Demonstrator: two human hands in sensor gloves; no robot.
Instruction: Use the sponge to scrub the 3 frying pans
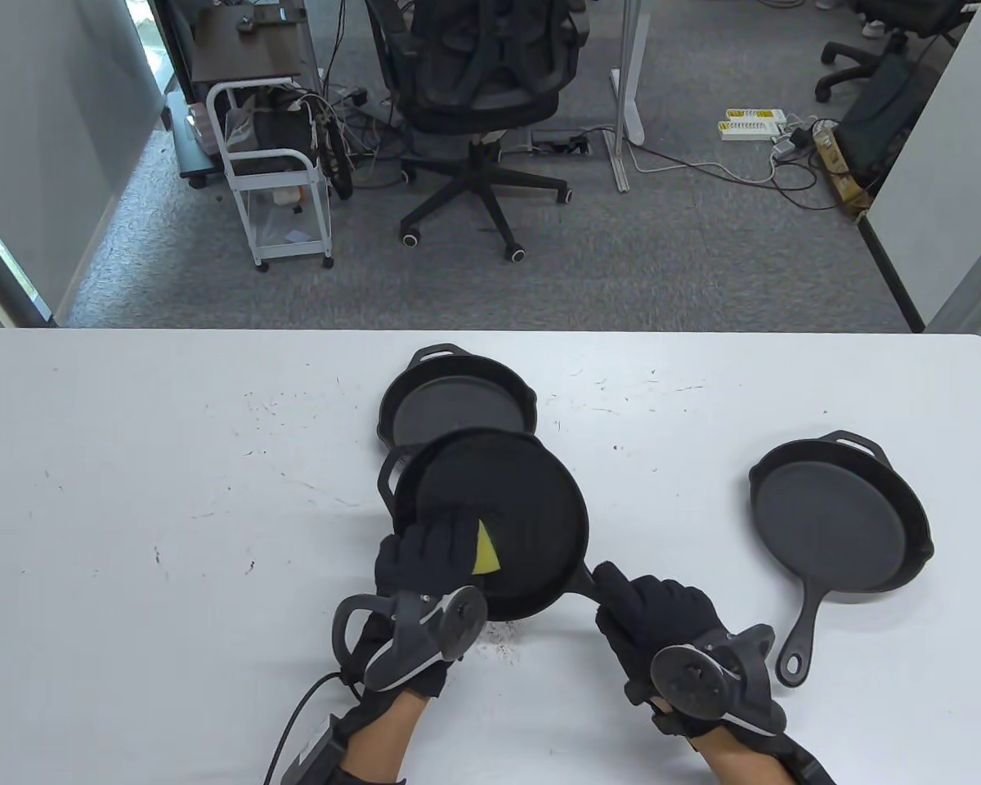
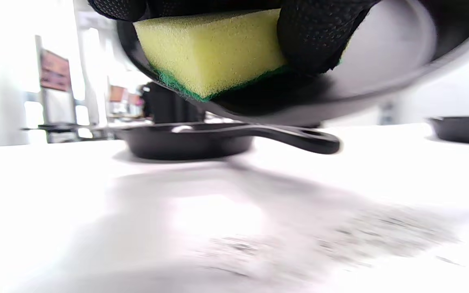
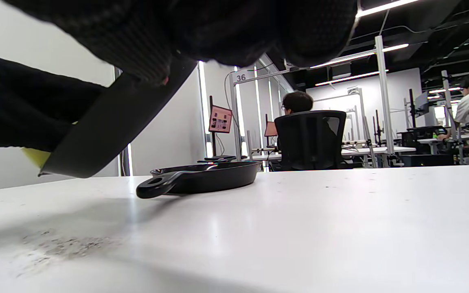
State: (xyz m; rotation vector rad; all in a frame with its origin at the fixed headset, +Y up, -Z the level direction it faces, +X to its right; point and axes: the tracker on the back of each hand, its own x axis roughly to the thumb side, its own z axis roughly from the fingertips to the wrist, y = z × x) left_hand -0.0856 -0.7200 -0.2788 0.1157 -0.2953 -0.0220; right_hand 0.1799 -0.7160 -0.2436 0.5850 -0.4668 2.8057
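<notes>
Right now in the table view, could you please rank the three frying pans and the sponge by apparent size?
1. Held pan and right pan: alike; the held one is lifted nearer the camera.
2. Far pan, partly covered.
3. Sponge, mostly hidden by the left hand.

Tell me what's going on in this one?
A person is scrubbing a pan. The right hand grips its handle and holds it lifted and tilted off the table, while the left hand presses a yellow sponge against it. Two more pans sit flat on the table: one just behind the lifted pan, another off to the right. Dark crumbs lie on the table below the lifted pan.
</notes>
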